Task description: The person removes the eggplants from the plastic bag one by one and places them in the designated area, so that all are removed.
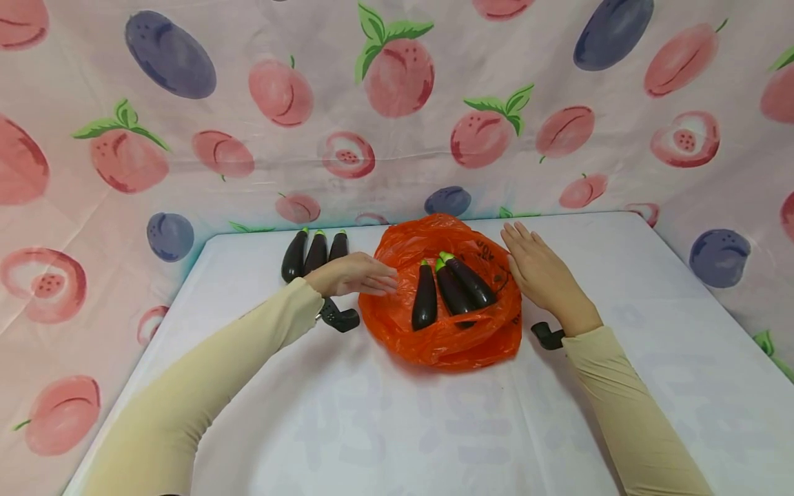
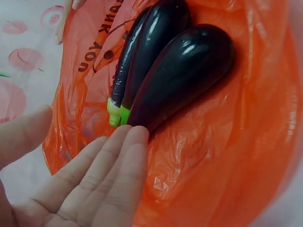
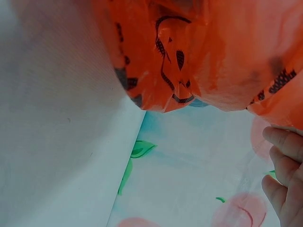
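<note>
An orange-red plastic bag (image 1: 397,337) lies spread with its mouth upward, printed with dark lettering. Inside it rest three dark eggplants (image 1: 424,300) with green stem ends; in the left wrist view, an eggplant (image 2: 189,61) lies just past the fingertips. My left hand (image 1: 353,274) reaches over the bag's left rim with fingers straight, holding nothing. At the bag's right side my right hand (image 1: 542,272) is held with fingers extended, close to the rim; whether it touches the plastic I cannot tell. The right wrist view shows only some fingers (image 3: 286,146) beside the bag.
Three more eggplants (image 1: 315,253) lie side by side at the back left of the white table (image 1: 384,427), partly behind my left hand. A fruit-print cloth (image 1: 409,151) hangs along the back and sides. Dark wrist devices (image 1: 340,317) sit below both wrists.
</note>
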`<state>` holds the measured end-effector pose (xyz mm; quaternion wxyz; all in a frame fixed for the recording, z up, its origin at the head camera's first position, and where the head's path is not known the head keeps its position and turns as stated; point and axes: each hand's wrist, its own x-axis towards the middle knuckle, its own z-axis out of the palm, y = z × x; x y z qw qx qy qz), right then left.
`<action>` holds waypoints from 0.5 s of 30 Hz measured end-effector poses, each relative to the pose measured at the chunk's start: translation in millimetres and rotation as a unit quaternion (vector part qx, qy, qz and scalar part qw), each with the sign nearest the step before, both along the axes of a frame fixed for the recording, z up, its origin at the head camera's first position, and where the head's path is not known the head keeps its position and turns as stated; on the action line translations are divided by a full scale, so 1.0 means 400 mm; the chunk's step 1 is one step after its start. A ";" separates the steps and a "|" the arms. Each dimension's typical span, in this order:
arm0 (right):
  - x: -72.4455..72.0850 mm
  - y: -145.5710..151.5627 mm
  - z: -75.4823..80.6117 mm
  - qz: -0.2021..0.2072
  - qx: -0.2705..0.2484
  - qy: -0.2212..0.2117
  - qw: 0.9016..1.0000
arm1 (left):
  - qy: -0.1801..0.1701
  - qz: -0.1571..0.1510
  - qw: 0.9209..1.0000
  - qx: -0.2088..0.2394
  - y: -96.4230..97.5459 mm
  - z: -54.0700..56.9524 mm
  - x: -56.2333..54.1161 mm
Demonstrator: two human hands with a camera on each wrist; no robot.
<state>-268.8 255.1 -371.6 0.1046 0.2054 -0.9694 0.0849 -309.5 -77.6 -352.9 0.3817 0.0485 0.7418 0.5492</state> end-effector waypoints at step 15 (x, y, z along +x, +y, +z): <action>-0.004 0.006 -0.002 -0.003 -0.003 -0.004 1.000 | -0.019 0.040 0.999 -0.023 0.064 -0.061 -0.024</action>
